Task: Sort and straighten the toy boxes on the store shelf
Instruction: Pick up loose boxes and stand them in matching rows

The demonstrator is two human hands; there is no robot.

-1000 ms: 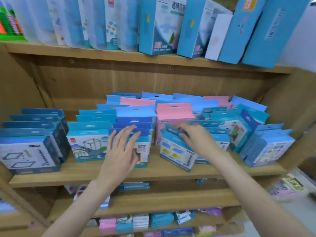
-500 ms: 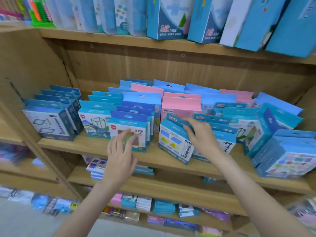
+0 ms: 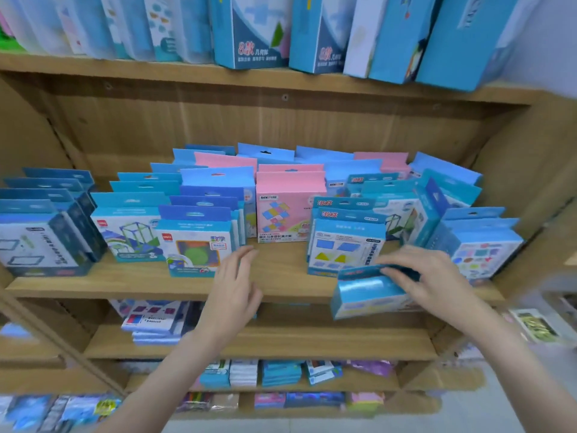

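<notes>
Rows of blue and pink toy boxes stand on the middle wooden shelf (image 3: pixel 281 285). My right hand (image 3: pixel 427 279) grips a blue toy box (image 3: pixel 368 295) by its top edge, tipped forward over the shelf's front edge. Behind it stands a blue box with coloured shapes (image 3: pixel 346 245). My left hand (image 3: pixel 235 295) hovers with fingers spread in front of a bare gap, holding nothing, just right of a box with a green circle (image 3: pixel 193 245). A pink box (image 3: pixel 288 210) stands behind the gap.
Dark blue boxes (image 3: pixel 40 232) stand at the shelf's left end and slanted blue boxes (image 3: pixel 477 248) at its right end. Tall blue boxes (image 3: pixel 253 29) lean on the upper shelf. Lower shelves hold flat packs (image 3: pixel 153 320).
My right hand has pulled the blue box forward off its row and tipped it over the shelf edge. My left hand moved right, away from the green-circle box.
</notes>
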